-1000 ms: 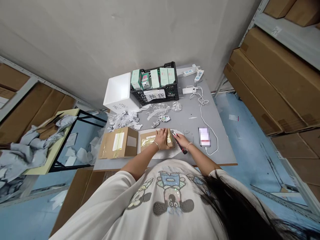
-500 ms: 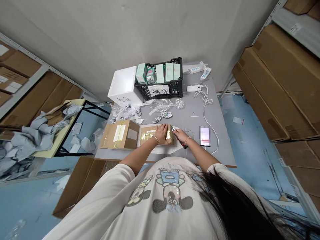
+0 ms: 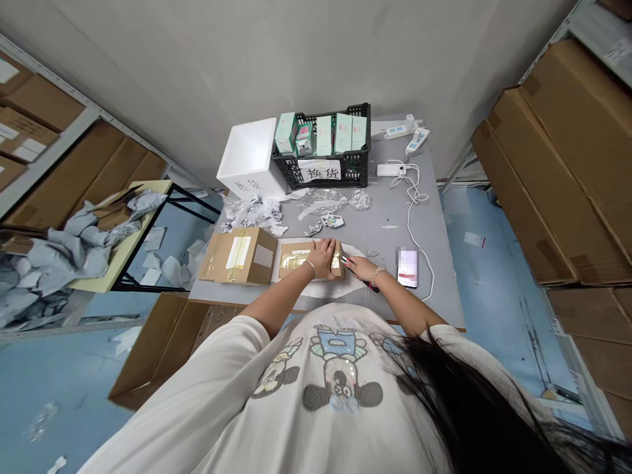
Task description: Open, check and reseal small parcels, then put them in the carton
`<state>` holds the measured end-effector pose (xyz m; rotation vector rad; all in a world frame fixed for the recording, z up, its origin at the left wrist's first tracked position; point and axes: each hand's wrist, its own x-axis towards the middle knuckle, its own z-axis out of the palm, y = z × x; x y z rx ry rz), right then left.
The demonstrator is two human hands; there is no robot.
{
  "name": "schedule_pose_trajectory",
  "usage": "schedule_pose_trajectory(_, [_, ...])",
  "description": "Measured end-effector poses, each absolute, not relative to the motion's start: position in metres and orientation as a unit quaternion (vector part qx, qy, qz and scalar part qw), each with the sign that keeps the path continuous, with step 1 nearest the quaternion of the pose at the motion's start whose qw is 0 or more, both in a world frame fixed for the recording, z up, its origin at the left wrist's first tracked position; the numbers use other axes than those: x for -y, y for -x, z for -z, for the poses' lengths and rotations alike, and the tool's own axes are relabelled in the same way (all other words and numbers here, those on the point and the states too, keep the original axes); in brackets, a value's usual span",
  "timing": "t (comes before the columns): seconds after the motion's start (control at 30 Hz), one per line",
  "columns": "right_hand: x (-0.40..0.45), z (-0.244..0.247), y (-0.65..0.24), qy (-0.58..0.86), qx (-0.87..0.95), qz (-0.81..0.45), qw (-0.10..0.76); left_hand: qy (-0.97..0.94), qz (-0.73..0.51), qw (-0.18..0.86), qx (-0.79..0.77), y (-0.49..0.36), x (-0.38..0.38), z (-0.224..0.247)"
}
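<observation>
My left hand (image 3: pixel 323 258) presses down on a small cardboard parcel (image 3: pixel 296 260) with gold-coloured tape across its top. My right hand (image 3: pixel 360 268) grips a utility knife (image 3: pixel 368 283) with a dark red handle, and its metal blade tip sits at the parcel's right end. The parcel lies on a sheet of white wrapping (image 3: pixel 316 296). To its left stands a larger taped cardboard box (image 3: pixel 240 257) with a white label. The grey table (image 3: pixel 385 227) bears all of these.
A black crate (image 3: pixel 355 174) of pale green boxes stands behind a white foam box (image 3: pixel 249 158). Plastic film (image 3: pixel 320 204) and crumpled paper (image 3: pixel 251 212) lie nearby. A phone (image 3: pixel 407 267) on a white cable lies right. Cartons (image 3: pixel 557 171) fill shelves beyond the table.
The whole view has drifted, with the table rising in the frame. My left hand stays on the parcel, and the knife stays at its right end, its handle swung slightly right.
</observation>
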<state>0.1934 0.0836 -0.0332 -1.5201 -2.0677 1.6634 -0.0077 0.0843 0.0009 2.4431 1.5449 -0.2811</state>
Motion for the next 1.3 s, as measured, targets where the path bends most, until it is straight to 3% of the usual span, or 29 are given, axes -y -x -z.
schedule_pose_trajectory(0.33, [-0.060,0.038,-0.198,0.451,0.701,-0.553,0.008,-0.839,0.095,0.125,-0.521,0.009,-0.086,-0.002])
schedule_pose_trajectory(0.53, [-0.028,0.051,-0.196,0.489,0.643,-0.583,0.089,-0.839,0.090,0.128,-0.521,0.008,-0.087,-0.001])
schedule_pose_trajectory(0.73, [-0.036,0.049,-0.236,0.599,0.607,-0.493,0.173,-0.842,0.087,0.137,-0.515,0.014,-0.084,0.006])
schedule_pose_trajectory(0.9, [-0.040,0.042,-0.263,0.651,0.577,-0.457,0.187,-0.844,0.013,0.120,-0.523,0.048,-0.060,0.012])
schedule_pose_trajectory(1.07, [-0.050,0.015,-0.236,0.620,0.688,-0.363,0.107,-0.825,-0.068,0.068,-0.556,0.105,-0.008,0.021])
schedule_pose_trajectory(1.3, [-0.073,-0.039,-0.115,0.496,0.842,-0.201,-0.069,-0.792,-0.089,0.045,-0.602,0.149,0.032,0.043])
